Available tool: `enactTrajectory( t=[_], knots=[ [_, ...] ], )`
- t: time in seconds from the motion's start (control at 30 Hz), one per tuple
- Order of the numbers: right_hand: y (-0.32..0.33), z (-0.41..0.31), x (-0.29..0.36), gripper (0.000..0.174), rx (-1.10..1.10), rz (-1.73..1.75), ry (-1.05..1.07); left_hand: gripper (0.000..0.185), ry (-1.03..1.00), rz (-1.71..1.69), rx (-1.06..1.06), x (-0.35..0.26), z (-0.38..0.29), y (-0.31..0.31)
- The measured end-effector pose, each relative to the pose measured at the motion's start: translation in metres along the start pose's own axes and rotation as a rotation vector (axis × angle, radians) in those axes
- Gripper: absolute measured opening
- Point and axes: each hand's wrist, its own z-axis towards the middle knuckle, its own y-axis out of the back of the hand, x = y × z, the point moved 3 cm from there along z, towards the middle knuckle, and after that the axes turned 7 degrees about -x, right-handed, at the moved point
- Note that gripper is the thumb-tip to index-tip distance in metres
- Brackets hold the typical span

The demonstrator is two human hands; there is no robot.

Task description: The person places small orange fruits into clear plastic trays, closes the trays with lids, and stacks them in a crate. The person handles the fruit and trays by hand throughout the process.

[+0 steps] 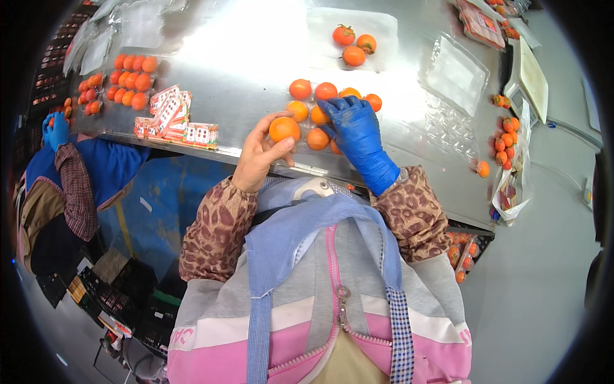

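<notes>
My bare left hand (266, 151) holds an orange persimmon (284, 130) between thumb and fingers, near the steel table's front edge. To its right my right hand (352, 129), in a blue rubber glove, reaches over a clear plastic tray of persimmons (326, 91). Its fingertips rest on a persimmon (319, 115) in the middle row; whether they grip it is unclear. The glove hides part of the tray. Behind the tray, three loose persimmons (354, 56) with green and brown calyxes lie on a whitish translucent sheet (383, 29).
Filled trays (130, 79) and printed cards (168, 115) lie left on the steel table (230, 81). Empty clear trays (453, 72) lie right, before a weighing scale (527, 81). A co-worker's blue-gloved hand (56, 129) is at far left. Bagged persimmons (506, 141) stand beyond the right edge.
</notes>
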Motion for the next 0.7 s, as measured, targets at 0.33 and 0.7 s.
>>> enactTrajectory(
  t=[0.33,0.7],
  knots=[
    [-0.012,0.025,0.002,0.021,0.345,-0.297,0.144,0.049,0.133,-0.193,0.024,0.003,0.01,0.016],
    [0.078,-0.042,-0.039,0.044,0.009,0.217,-0.284,0.044,-0.261,0.585,0.071,-0.013,0.036,-0.014]
  ],
)
